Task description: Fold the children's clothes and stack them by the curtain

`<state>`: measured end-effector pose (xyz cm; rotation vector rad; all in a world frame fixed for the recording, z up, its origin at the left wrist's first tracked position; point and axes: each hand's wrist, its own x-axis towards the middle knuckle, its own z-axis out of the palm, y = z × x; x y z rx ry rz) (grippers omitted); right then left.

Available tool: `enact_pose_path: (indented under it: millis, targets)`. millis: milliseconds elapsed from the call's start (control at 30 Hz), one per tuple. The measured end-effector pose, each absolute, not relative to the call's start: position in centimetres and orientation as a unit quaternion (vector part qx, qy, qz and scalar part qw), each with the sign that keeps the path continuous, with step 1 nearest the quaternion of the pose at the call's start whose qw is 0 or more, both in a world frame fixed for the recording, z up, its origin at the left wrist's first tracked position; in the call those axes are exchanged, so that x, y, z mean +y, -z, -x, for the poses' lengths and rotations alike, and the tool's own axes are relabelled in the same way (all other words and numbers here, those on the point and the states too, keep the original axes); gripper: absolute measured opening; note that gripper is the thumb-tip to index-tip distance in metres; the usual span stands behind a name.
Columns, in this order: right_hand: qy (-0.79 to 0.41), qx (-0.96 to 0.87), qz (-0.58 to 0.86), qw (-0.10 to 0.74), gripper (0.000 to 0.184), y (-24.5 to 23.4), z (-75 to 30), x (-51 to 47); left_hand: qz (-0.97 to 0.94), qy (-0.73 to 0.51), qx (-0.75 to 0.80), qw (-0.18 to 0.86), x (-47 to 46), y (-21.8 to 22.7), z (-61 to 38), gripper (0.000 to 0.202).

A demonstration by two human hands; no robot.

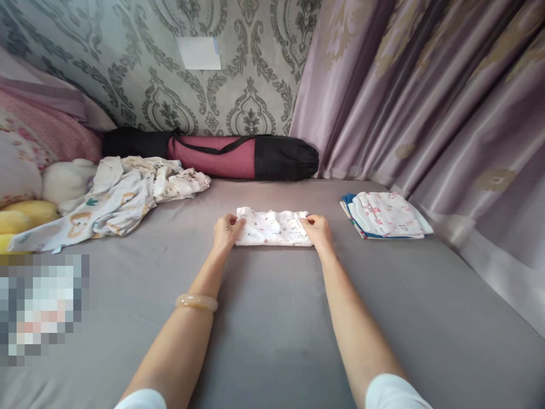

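A white cloth garment with small coloured prints (275, 228) lies folded into a flat, wide rectangle on the grey bed sheet (272, 318). My left hand (227, 232) pinches its left end, the thumb on top and the fingers partly hidden behind. At the opposite end my right hand (318, 232) grips the cloth in the same way. A pale bangle (196, 303) circles my left wrist. Right of my right hand sits a stack of folded clothes (385, 215), with a white, pink-printed piece on top and blue cloth below.
Rumpled printed clothes (128, 199) lie at the left, beside a white plush toy (68, 179) and a yellow plush (28, 218). A black and pink rolled bag (213, 156) rests along the wall. Purple curtains (383, 85) hang at the right. A pixelated patch covers the lower left.
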<state>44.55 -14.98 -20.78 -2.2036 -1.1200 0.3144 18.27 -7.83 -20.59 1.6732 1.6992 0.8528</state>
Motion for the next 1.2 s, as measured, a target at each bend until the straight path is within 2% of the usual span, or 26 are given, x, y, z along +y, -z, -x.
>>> enact_pose_path:
  millis: [67,167,233,333,467,567,733,833,967,1200]
  targets:
    - [-0.152,-0.421,0.810,0.380,0.025,20.9,-44.6,-14.7,-0.620,-0.362,0.607,0.341,-7.7,20.8,-18.4,0.034]
    - [-0.269,-0.362,0.735,0.506,0.032,20.9,-44.7,-14.1,-0.553,-0.426,0.532,0.479,-7.6,21.0,-18.5,0.050]
    - [-0.314,-0.327,0.708,0.542,0.038,21.0,-44.7,-14.0,-0.517,-0.432,0.505,0.539,-7.5,21.0,-18.5,0.055]
    - [-0.265,-0.344,0.756,0.490,0.036,21.1,-44.8,-14.2,-0.565,-0.385,0.552,0.478,-7.4,21.2,-18.3,0.043]
    - [-0.163,-0.390,0.823,0.380,0.020,21.0,-44.7,-15.1,-0.618,-0.345,0.606,0.363,-7.2,21.4,-18.2,0.023]
    - [-0.093,-0.405,0.860,0.295,0.020,20.4,-44.3,-15.8,-0.635,-0.331,0.636,0.288,-7.2,21.5,-18.0,0.018]
    - [-0.041,-0.435,0.869,0.230,0.028,18.7,-42.9,-16.2,-0.671,-0.346,0.630,0.180,-7.6,21.3,-18.0,0.029]
    - [0.006,-0.563,0.794,0.229,0.037,18.2,-41.0,-15.9,-0.753,-0.372,0.532,0.105,-8.4,21.0,-19.4,0.030]
    - [-0.034,-0.740,0.643,0.195,0.045,19.2,-38.3,-15.7,-0.891,-0.249,0.373,0.070,-10.2,21.2,-22.2,0.036]
    - [-0.092,-0.714,0.685,0.112,0.054,20.6,-38.2,-15.7,-0.868,-0.137,0.477,0.013,-11.3,22.3,-22.3,0.053]
